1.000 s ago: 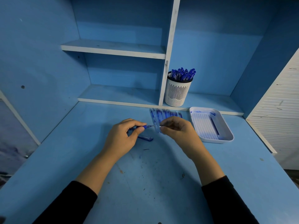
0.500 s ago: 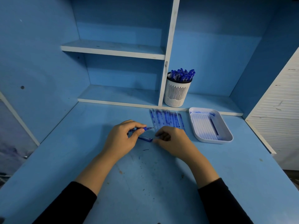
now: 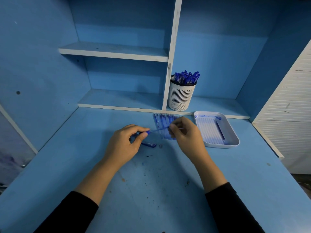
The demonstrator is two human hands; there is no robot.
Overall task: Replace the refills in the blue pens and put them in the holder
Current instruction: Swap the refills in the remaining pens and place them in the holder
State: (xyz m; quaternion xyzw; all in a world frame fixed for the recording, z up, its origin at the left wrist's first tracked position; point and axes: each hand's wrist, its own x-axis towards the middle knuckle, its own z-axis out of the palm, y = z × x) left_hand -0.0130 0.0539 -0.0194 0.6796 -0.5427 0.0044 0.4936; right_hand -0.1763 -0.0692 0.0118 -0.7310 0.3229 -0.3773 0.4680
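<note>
My left hand (image 3: pixel 124 145) grips a blue pen barrel (image 3: pixel 146 132) above the desk. My right hand (image 3: pixel 186 133) pinches the far end of a thin refill (image 3: pixel 159 130) that runs between the two hands, at the barrel's mouth. A blue pen cap (image 3: pixel 149 144) lies on the desk just below my left thumb, with a small dark piece (image 3: pixel 160 145) beside it. A row of several clear blue pens or refills (image 3: pixel 161 120) lies flat behind my right hand, partly hidden by it. The white slotted holder (image 3: pixel 181 96) full of blue pens (image 3: pixel 186 78) stands on the low shelf.
A white tray (image 3: pixel 217 145) with one dark refill (image 3: pixel 220 130) sits right of my right hand. Ink specks mark the blue desk (image 3: pixel 151 190). A white upright divider (image 3: pixel 170 64) and shelves rise behind; a white slatted panel (image 3: pixel 289 106) borders the right side.
My right hand dropped to the desk near the cap half a second ago, then rose again and now pinches the refill at the barrel. My left hand barely moved.
</note>
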